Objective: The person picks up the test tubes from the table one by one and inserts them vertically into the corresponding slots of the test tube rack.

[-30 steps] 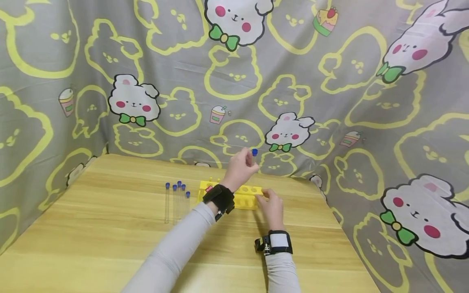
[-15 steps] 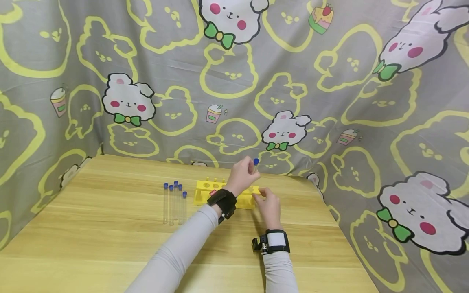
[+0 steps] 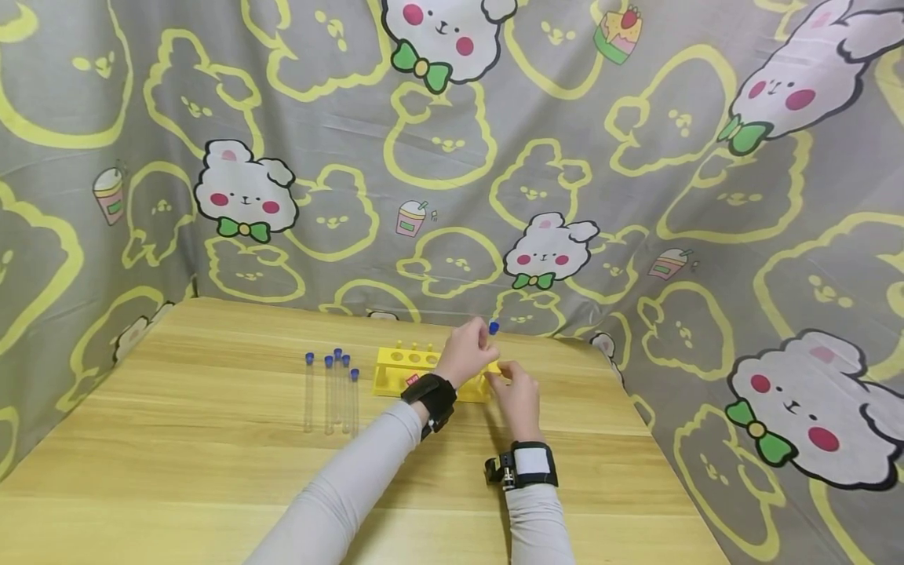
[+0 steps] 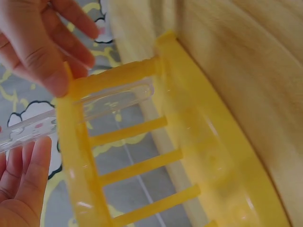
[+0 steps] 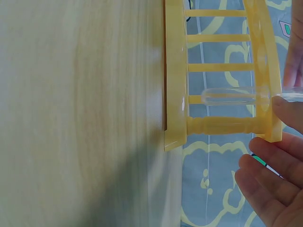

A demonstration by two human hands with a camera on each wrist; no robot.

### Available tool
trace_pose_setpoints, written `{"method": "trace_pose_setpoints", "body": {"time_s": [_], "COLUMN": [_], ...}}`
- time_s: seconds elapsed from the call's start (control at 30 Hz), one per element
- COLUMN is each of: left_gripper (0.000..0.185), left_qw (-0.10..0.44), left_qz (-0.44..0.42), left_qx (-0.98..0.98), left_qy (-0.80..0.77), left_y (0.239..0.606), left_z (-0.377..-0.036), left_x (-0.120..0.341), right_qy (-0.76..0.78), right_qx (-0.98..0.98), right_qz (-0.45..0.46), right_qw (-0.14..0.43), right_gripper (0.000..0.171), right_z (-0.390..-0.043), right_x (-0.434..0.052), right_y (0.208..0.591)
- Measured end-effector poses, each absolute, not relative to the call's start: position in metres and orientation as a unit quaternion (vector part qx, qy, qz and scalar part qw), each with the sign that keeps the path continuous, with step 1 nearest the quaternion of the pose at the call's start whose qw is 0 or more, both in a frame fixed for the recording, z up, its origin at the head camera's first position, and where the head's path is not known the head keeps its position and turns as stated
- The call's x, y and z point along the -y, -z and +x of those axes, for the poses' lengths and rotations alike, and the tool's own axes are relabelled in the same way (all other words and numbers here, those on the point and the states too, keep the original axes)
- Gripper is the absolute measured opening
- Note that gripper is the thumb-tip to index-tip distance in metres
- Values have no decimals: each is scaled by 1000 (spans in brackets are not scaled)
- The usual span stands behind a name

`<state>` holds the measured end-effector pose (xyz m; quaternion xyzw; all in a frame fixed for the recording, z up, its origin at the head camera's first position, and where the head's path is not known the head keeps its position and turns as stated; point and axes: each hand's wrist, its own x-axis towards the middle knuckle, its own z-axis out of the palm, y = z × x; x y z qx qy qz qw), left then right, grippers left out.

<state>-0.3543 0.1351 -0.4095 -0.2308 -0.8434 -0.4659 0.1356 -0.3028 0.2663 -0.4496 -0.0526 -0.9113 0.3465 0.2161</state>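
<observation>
A yellow test tube rack stands on the table. My left hand pinches a clear test tube with a blue cap above the rack's right end. The tube passes through the end hole in the top bar, and its rounded bottom stops a little above the base in the right wrist view. With the thumb on the top bar and fingers by its end, my right hand holds the rack. Its fingers are partly bent. Several capped test tubes lie left of the rack.
The wooden table reaches back to a grey patterned curtain, which also hangs along both sides. Short yellow pegs stick up behind the rack's top bar.
My left hand has come down, lowering the test tube into the rack. My right hand stays at the rack's end. The leftmost lying tube has rolled slightly left, away from the others.
</observation>
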Motion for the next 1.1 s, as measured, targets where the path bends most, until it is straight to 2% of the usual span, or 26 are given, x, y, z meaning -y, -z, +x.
{"method": "trace_pose_setpoints", "body": {"time_s": [0.63, 1.1], "left_gripper": [23, 24], "left_qw": [98, 97], "left_qz": [-216, -198], "left_qx": [855, 859], "left_qy": [461, 462], "left_y": [414, 414], "left_z": [-352, -353], "left_x": [-136, -139], "right_qy": [-341, -344], "right_qx": [913, 910], "right_qz": [-44, -45], "right_qw": [220, 227], "right_gripper": [32, 33], "right_z": [-305, -304], "right_x": [-266, -267], "right_y": [450, 453]}}
